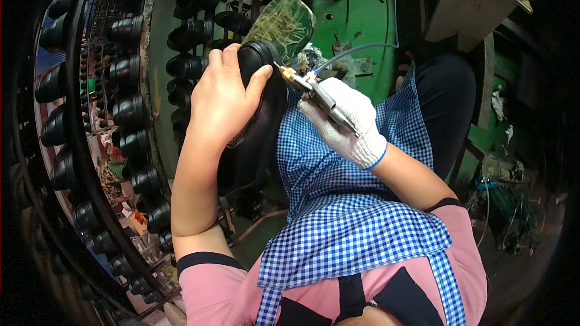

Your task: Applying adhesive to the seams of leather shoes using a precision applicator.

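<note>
A black shoe point(261, 54) is gripped by my bare left hand point(225, 93), whose fingers wrap over its far side while the thumb presses on the near side. My right hand point(344, 118), in a white knit glove, is closed round a metal spray gun point(326, 101). The gun's brass nozzle points left and almost meets the shoe's edge; whether they touch I cannot tell. A grey-blue air hose point(356, 49) runs from the gun up to the right. Below the shoe, dark material point(257, 145) hangs beside my blue checked apron point(326, 163).
Racks with rows of black shoes point(128, 108) stand close along my left. Beyond the held shoe is a round clear container point(281, 24) with straw-like strands. A board box point(471, 6) stands at the upper right, and tangled green strands point(513, 205) lie on the floor at right.
</note>
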Demonstrator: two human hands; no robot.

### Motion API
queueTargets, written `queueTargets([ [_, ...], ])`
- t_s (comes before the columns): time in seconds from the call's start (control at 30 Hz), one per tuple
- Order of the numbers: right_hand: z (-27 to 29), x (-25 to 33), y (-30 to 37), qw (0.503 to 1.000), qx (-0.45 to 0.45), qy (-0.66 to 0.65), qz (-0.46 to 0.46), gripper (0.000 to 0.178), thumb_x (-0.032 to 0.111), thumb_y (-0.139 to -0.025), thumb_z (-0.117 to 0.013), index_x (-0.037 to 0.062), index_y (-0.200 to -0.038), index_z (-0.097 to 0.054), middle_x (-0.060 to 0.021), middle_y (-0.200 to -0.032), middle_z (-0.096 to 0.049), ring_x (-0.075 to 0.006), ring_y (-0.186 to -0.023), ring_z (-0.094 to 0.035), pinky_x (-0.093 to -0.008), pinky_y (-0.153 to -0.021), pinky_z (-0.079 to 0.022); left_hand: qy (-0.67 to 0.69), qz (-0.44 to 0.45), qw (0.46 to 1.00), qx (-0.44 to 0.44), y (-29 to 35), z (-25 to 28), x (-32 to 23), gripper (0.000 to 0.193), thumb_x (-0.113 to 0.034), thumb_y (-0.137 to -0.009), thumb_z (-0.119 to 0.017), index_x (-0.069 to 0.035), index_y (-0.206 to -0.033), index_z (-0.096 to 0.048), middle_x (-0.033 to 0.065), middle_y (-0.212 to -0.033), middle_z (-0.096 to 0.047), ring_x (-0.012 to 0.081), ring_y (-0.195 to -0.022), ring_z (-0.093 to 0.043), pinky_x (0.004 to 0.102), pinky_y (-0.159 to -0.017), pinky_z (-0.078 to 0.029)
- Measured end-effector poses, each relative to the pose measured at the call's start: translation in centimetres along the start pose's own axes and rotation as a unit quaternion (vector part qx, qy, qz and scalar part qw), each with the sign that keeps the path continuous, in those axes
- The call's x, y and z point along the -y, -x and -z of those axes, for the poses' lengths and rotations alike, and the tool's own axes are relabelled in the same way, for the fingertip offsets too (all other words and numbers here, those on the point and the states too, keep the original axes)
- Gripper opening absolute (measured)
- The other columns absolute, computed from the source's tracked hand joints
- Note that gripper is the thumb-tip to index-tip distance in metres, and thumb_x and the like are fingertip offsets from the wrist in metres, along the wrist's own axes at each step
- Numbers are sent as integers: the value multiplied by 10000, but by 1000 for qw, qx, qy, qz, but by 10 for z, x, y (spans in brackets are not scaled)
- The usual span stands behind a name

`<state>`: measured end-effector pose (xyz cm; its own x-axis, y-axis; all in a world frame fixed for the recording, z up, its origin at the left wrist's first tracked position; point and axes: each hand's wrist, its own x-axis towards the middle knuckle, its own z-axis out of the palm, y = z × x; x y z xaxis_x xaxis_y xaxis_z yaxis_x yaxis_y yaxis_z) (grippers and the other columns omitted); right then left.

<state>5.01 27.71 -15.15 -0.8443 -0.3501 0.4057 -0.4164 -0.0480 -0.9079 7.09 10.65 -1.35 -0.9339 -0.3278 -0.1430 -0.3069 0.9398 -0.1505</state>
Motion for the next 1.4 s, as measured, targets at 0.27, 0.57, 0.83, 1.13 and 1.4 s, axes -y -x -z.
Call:
queueTargets([
  [0.27, -10, 15, 25, 998, 26, -58, 13, 159, 87, -808, -808, 60, -911, -690, -113, -768, -635, -294, -654, -660, -349, -600, -538, 48, 89, 995, -14, -6, -10, 31, 688, -537, -969, -585, 33, -1346, -510, 268, -1334, -560, 437, -1237, -560, 454, -1041, -446],
  [0.57, -15, 13, 43, 997, 63, -40, 8, 183, 157, -823, -808, 80, -955, -708, -87, -795, -648, -268, -652, -665, -338, -582, -539, 102, 140, 985, -12, -11, -18, 46, 809, -612, -948, -568, 77, -1361, -469, 319, -1380, -533, 432, -1282, -541, 440, -1066, -434],
  [0.83, -7, 14, 54, 993, 113, -26, 20, 184, 124, -804, -800, 74, -948, -697, -91, -798, -639, -268, -636, -658, -340, -572, -532, 130, 199, 971, 1, -17, -16, 51, 855, -650, -924, -540, 66, -1386, -468, 318, -1401, -532, 419, -1296, -549, 437, -1076, -438],
  [1.13, 7, 25, 72, 982, 191, -17, 0, 208, 191, -804, -796, 82, -940, -682, -83, -790, -631, -263, -623, -645, -339, -549, -515, 137, 211, 968, 12, -23, -21, 61, 910, -695, -888, -531, 47, -1411, -467, 298, -1427, -525, 401, -1315, -539, 436, -1094, -421],
  [1.4, 23, 29, 86, 968, 249, -6, 30, 250, 259, -801, -800, 89, -944, -684, -73, -790, -648, -238, -626, -658, -330, -541, -524, 140, 206, 968, 15, -28, -22, 69, 955, -720, -874, -519, 51, -1433, -456, 288, -1436, -524, 386, -1317, -545, 446, -1098, -420],
])
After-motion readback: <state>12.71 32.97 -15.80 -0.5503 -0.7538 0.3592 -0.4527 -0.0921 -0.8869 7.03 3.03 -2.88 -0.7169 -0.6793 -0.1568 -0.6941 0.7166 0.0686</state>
